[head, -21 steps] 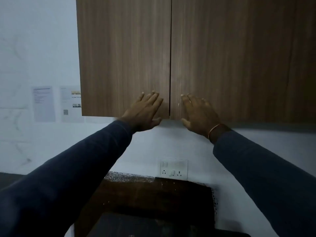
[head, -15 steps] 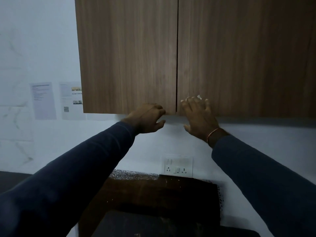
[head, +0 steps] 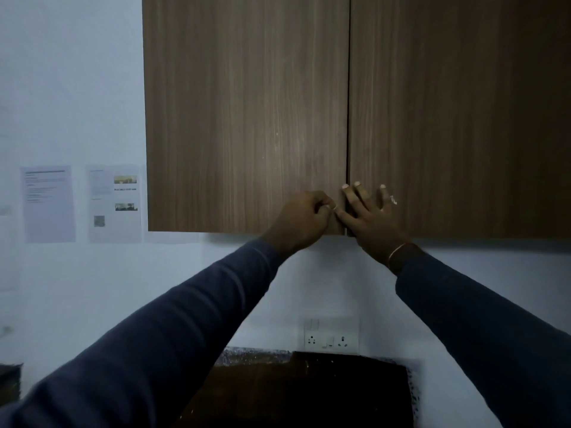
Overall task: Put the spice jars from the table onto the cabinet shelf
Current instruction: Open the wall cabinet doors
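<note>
Both hands are up at the bottom middle of the wall cabinet (head: pixel 247 118), right where its two doors meet. The left hand (head: pixel 304 220) is curled into a loose fist, fingertips tucked in at the lower right corner of the left door (head: pixel 247 134), thumb side pointing toward the seam. It looks like it's hooked on the door edge, but I can't tell for sure if it's actually gripping or just pressed there. The right hand (head: pixel 369 214) is flat and open, fingers spread and pointing up, palm laid on the lower left corner of the right door (head: pixel 448 118), with the index finger sitting right over the seam. It isn't holding anything. There's a thin bangle (head: pixel 398 250) at that wrist, and both arms are in dark blue sleeves.

The doors look closed, tall brown woodgrain panels, grain running vertically, filling the top centre and right of the frame. So the shelf is hidden behind them, and no spice jars show anywhere in view.

Around it: pale wall, two printed sheets (head: pixel 80 203) stuck up at middle left, a white socket plate (head: pixel 330 336) at lower centre, and below that a dark countertop (head: pixel 309 393) with a speckled edge.
</note>
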The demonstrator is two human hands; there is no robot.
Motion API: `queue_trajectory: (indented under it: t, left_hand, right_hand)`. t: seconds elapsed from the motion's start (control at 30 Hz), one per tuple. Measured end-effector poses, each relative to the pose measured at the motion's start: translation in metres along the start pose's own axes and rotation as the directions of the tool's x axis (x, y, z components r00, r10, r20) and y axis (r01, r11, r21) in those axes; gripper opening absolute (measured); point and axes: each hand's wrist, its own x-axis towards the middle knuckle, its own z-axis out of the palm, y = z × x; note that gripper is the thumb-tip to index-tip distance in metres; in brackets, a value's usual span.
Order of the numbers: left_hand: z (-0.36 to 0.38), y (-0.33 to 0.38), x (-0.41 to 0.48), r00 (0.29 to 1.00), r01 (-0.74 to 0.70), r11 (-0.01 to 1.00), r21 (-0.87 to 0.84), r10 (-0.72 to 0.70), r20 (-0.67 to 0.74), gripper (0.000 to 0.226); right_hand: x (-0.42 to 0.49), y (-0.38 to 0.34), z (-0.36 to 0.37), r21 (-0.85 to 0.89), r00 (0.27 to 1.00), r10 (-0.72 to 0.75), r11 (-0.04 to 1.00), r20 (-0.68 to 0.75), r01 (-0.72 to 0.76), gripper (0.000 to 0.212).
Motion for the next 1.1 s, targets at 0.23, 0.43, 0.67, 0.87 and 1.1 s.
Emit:
queue_trajectory:
  t: [0.23,0.43,0.67,0.87,1.1]
  left_hand:
    - [0.004,0.0,0.0,0.981,0.142,0.983,-0.114,-0.125,0.145,0.036]
    - [0.016,0.051,0.005,0.967,0.253,0.738,-0.625,-0.167,0.194,0.038]
    - [0.033,0.121,-0.016,0.972,0.225,0.418,-0.88,-0.158,0.173,0.04]
    - [0.056,0.18,-0.026,0.989,0.146,0.292,-0.945,-0.026,0.145,0.029]
    - [0.109,0.261,-0.022,0.96,-0.053,0.431,-0.901,0.269,0.072,0.033]
  right_hand:
    - [-0.021,0.024,-0.031,-0.016,0.988,-0.147,0.989,0.04,0.147,0.055]
    - [-0.062,0.04,-0.1,0.117,0.988,-0.137,0.983,-0.078,0.145,0.038]
    - [-0.104,0.06,-0.162,0.649,0.842,0.525,0.684,-0.123,-0.332,0.075]
    - [-0.151,0.095,-0.206,0.656,0.715,0.693,0.495,0.098,-0.57,0.07]
    - [-0.22,0.14,-0.248,0.639,0.624,0.781,0.481,-0.001,-0.601,0.017]
